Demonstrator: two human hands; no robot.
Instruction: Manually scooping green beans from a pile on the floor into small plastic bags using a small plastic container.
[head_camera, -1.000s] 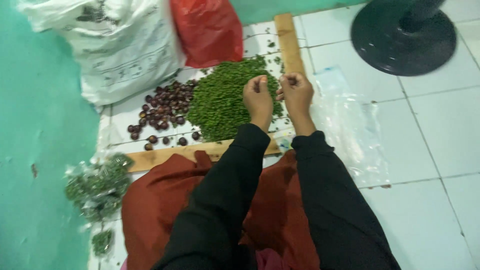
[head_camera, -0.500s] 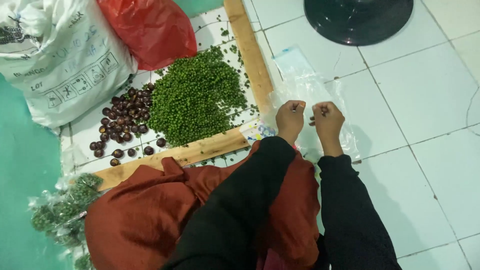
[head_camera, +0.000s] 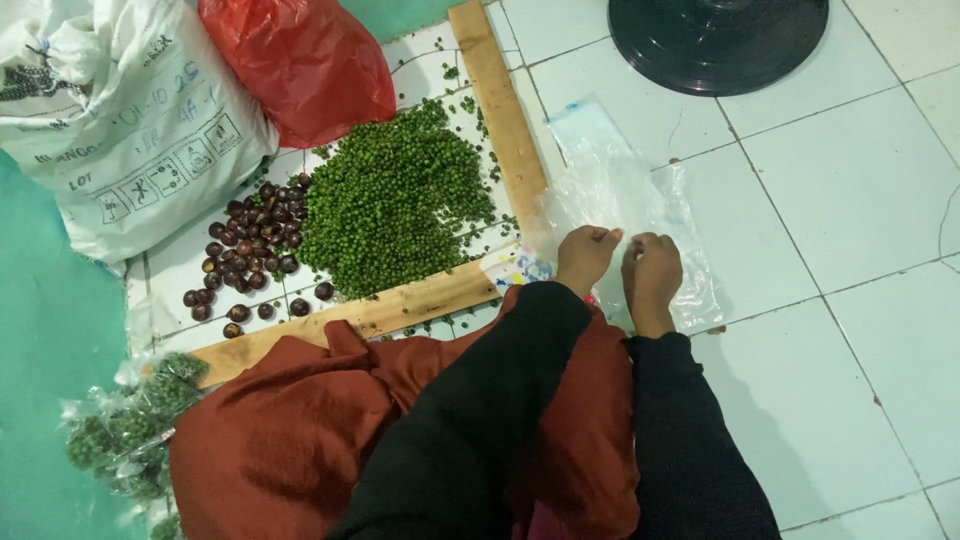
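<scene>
My left hand (head_camera: 585, 255) and my right hand (head_camera: 652, 272) rest close together on a stack of clear plastic bags (head_camera: 620, 185) lying on the white tiled floor. Both hands have their fingers curled and pinch the top bag near its lower part. To the left, inside an L-shaped wooden frame (head_camera: 500, 100), lies a heap of small green peas (head_camera: 390, 205). Beside the peas is a smaller pile of dark brown round fruits (head_camera: 245, 255). Black sleeves cover both my arms, and a rust-red cloth (head_camera: 300, 430) lies over my lap.
A white printed sack (head_camera: 120, 120) and a red plastic bag (head_camera: 300, 60) stand at the back left. Small filled bags of green peas (head_camera: 130, 425) lie at the lower left by a teal wall. A round black fan base (head_camera: 720, 40) sits at the top right.
My hands have left the green pea heap and moved right, over the wooden frame, onto the clear plastic bags. The camera view has shifted and come closer.
</scene>
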